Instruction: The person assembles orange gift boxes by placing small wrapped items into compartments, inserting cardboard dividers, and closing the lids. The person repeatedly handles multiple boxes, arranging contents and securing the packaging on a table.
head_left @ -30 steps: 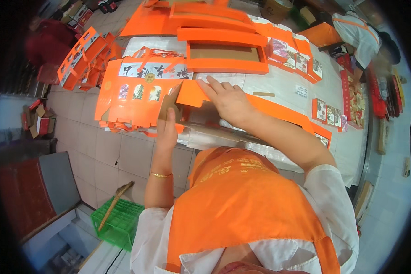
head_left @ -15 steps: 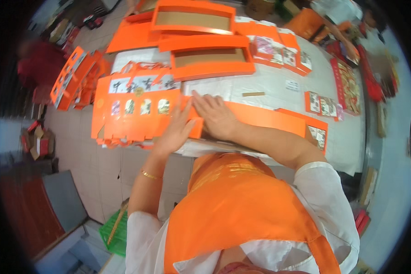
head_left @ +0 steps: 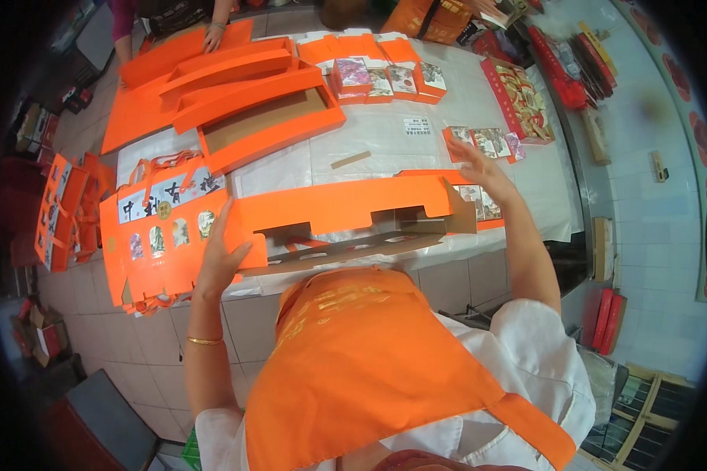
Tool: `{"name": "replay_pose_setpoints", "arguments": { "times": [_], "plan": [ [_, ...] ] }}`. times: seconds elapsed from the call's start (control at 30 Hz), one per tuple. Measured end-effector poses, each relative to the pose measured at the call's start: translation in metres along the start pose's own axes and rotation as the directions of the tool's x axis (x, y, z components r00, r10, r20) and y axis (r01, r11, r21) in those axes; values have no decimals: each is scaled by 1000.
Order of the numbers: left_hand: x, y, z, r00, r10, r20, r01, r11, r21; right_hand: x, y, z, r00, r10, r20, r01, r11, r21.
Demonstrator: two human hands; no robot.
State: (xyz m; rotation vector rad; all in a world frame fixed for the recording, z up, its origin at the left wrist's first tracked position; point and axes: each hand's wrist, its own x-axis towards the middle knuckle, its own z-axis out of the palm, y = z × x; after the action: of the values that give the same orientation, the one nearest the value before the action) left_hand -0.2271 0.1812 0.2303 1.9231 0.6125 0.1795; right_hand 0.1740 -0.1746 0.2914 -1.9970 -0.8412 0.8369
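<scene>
A long orange cardboard box [head_left: 353, 206], partly folded, lies along the near edge of the table with its open, notched side toward me. My left hand [head_left: 222, 255] rests at its left end, thumb spread from the fingers, open. Beyond the box's right end my right hand [head_left: 483, 174] is raised, fingers stretched and apart, holding nothing. A brown inner flap [head_left: 462, 216] sticks out at that end. Left of my left hand lie flat orange carton blanks [head_left: 161, 235] with a printed panel, small picture windows and ribbon handles.
Orange trays [head_left: 271, 118] are stacked at the far left, by another person's hand [head_left: 214, 37]. Small printed boxes [head_left: 385, 82] stand at the back, others [head_left: 487, 141] at the right. A red box of packed items [head_left: 518, 102] is at the far right. A cardboard strip [head_left: 350, 160] lies mid-table.
My hands, close together before, are now apart at the two ends of the box. The box's notched open side has come into view. The whole view has turned and shifted.
</scene>
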Motion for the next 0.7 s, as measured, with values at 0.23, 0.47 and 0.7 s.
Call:
{"name": "replay_pose_setpoints", "arguments": {
  "times": [0.23, 0.47, 0.7],
  "plan": [
    [7, 5, -7, 999, 18, 28, -24, 965, 262, -18, 42, 42, 991, 40, 131, -93, 902, 422],
    [13, 51, -8, 950, 244, 194, -310, 682, 662, -33, 39, 79, 861, -384, -334, 367, 923, -115],
    [22, 52, -5, 919, 121, 376, -291, 852, 435, -28, 26, 73, 783, -621, -27, 604, 770, -206]
  ]
}}
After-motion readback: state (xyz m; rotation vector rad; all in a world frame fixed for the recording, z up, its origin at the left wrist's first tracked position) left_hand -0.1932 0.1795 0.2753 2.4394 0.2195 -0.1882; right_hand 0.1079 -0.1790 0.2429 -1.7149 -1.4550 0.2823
